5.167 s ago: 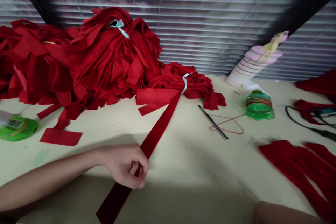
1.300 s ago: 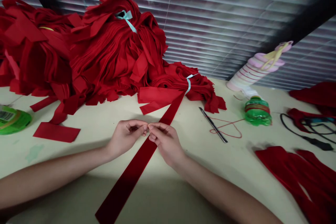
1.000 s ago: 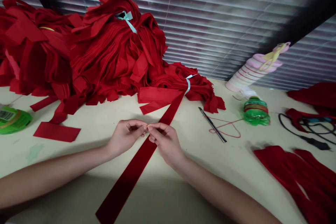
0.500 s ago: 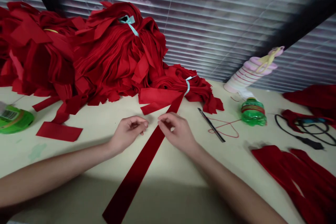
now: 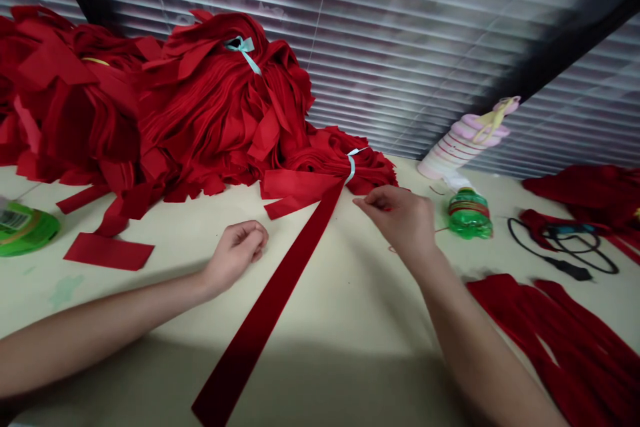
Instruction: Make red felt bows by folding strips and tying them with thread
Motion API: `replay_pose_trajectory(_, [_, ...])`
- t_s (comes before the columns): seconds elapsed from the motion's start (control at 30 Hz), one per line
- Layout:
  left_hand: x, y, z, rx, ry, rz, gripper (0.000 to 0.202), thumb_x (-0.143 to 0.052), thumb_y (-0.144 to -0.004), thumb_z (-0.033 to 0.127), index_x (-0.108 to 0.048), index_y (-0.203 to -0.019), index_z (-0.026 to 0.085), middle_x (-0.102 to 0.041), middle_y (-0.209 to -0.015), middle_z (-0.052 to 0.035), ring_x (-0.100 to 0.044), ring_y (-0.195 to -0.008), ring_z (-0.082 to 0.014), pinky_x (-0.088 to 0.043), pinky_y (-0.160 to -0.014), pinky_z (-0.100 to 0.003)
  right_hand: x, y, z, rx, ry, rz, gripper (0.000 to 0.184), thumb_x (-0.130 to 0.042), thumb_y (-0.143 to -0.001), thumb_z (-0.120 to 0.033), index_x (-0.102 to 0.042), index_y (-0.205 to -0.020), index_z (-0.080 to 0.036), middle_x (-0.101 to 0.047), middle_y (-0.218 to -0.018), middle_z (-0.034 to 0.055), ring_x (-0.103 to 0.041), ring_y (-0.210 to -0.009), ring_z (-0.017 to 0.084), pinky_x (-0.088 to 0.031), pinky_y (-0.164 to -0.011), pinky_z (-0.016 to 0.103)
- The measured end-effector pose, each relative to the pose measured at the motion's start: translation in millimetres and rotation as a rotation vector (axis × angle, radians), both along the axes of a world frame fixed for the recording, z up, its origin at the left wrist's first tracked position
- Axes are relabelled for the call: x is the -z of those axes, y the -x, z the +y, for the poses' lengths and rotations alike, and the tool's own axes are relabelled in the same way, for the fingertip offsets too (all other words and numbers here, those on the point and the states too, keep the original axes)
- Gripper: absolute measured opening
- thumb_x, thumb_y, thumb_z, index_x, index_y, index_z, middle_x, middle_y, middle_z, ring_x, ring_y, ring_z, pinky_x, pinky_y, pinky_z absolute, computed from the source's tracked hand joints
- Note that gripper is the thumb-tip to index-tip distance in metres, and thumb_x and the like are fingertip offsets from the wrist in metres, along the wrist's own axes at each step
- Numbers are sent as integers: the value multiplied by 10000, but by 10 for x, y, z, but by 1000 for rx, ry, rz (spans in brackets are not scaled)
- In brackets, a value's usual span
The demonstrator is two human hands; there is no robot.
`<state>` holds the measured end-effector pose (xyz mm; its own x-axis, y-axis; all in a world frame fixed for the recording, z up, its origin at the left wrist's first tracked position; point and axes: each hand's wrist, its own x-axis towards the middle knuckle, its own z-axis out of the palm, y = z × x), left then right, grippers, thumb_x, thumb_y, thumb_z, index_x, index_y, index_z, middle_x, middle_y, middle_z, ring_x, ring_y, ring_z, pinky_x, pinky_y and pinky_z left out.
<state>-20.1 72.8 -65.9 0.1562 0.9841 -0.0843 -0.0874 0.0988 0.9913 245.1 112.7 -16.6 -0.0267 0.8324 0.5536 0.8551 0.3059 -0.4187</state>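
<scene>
A long red velvet strip (image 5: 280, 287) runs diagonally across the cream table (image 5: 350, 373), from a bundle of red felt pieces tied with pale blue ribbon (image 5: 345, 170) toward me. My left hand (image 5: 235, 253) rests curled on the table just left of the strip, touching nothing else I can see. To the strip's right, my right hand (image 5: 397, 220) hovers with its fingertips pinched together. Nothing shows between them, though a fine thread could be too thin to see. That hand hides the metal rod, and only bits of red thread (image 5: 393, 249) show beneath it.
A large heap of red felt (image 5: 210, 107) fills the back left, before window blinds. A green tape roll (image 5: 25, 230) and red rectangle (image 5: 107, 255) lie left. A green spool (image 5: 470, 215), pink-white stack (image 5: 460, 147), black cord (image 5: 565, 260) and red strips (image 5: 540, 327) lie right.
My hands were pinched together over the strip and have parted. The right hand has moved right, over the metal rod, and the left has settled back slightly. The view has shifted a little.
</scene>
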Motion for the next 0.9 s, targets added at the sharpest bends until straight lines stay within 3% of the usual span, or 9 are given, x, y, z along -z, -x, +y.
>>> replay_pose_trajectory(0.17, [11,-22,47,-54,53,-3,211,-601,-755,341,-630,-735,134,-446,-564,31,-374,-483,-57,-323,-441,-196,-149,-182,-35,3,61,-47,292,-617,-761,-418,-640,-594,-181,-615,-520,13,-503,-432,118,-372,-489,251])
replay_pose_trajectory(0.27, [-10,-12,30,-56,69,20,361,-603,-766,374,-570,-496,136,-397,-418,43,-309,-394,-42,-279,-396,-197,-159,-192,-11,40,2,-129,368,-535,-800,-349,-555,-476,-174,-537,-450,16,-472,-425,118,-367,-487,259])
replay_pose_trajectory(0.33, [-17,-4,13,-67,54,31,422,-589,-777,349,-522,-414,144,-395,-381,40,-299,-380,-42,-291,-397,-200,-141,-202,25,76,-63,-137,227,-536,-750,-257,-585,-544,-174,-558,-526,31,-509,-486,140,-399,-517,269])
replay_pose_trajectory(0.37, [-18,-2,7,-75,38,31,333,-612,-755,307,-575,-466,146,-469,-434,28,-341,-408,-46,-326,-421,-198,-130,-217,45,72,-68,-135,113,-544,-712,-221,-634,-668,-167,-602,-636,55,-548,-552,161,-424,-541,277])
replay_pose_trajectory(0.4, [-16,-1,5,-79,18,30,140,-645,-715,250,-657,-611,157,-575,-566,11,-409,-471,-55,-374,-467,-196,-122,-243,64,62,-49,-132,208,-554,-678,-200,-652,-856,-153,-630,-787,89,-582,-634,186,-449,-571,289])
replay_pose_trajectory(0.43, [-14,-1,6,-80,-7,30,167,-672,-666,190,-692,-832,188,-645,-761,-6,-475,-565,-67,-420,-534,-200,-115,-275,81,52,-11,-130,422,-563,-655,-193,-597,-1072,-132,-620,-941,127,-602,-713,211,-470,-596,306])
replay_pose_trajectory(0.53, [-11,-6,14,-61,-44,35,720,-662,-596,95,-474,-1269,270,-595,-1142,-47,-542,-806,-103,-468,-723,-248,-101,-379,114,48,111,-168,829,-604,-630,-230,-287,-1379,-73,-520,-1169,208,-605,-857,273,-497,-679,378])
replay_pose_trajectory(0.7, [7,-10,25,-29,-20,44,641,-623,-609,104,-498,-1231,192,-599,-1132,-91,-552,-828,-121,-467,-798,-306,52,-300,144,-32,172,-130,527,-585,-669,-227,-552,-1189,-157,-572,-1126,147,-581,-934,293,-435,-859,462])
replay_pose_trajectory(0.9, [68,16,48,7,-83,143,498,-623,-656,155,-553,-1149,161,-616,-1124,-102,-588,-864,-141,-487,-803,-324,464,4,227,-171,383,181,344,-565,-729,-251,-634,-1059,-180,-656,-921,82,-623,-700,182,-491,-710,345])
